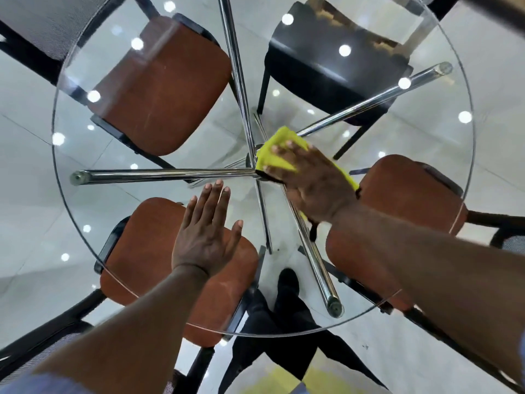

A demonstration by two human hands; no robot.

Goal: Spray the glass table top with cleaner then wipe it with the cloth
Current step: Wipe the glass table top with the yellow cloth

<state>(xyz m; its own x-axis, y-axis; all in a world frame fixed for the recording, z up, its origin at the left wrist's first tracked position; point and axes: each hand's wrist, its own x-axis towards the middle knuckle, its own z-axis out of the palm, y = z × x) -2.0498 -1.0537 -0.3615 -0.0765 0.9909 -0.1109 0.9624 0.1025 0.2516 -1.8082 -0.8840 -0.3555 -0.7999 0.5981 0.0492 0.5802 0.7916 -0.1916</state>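
Observation:
A round glass table top (pixel 85 211) fills the view, with chrome legs crossing beneath its middle. A yellow cloth (pixel 279 146) lies flat on the glass near the centre. My right hand (pixel 309 180) presses on the cloth with straight, spread fingers. My left hand (pixel 207 231) rests flat on the glass at the near left, fingers straight and together, holding nothing. No spray bottle is in view.
Through the glass I see three brown-seated chairs (pixel 162 89) and one black chair (pixel 332 66) pushed in around the table. The chrome legs (pixel 159 174) meet under the centre. My dark shoe (pixel 288 282) stands on the pale tiled floor (pixel 22 166) at the near edge.

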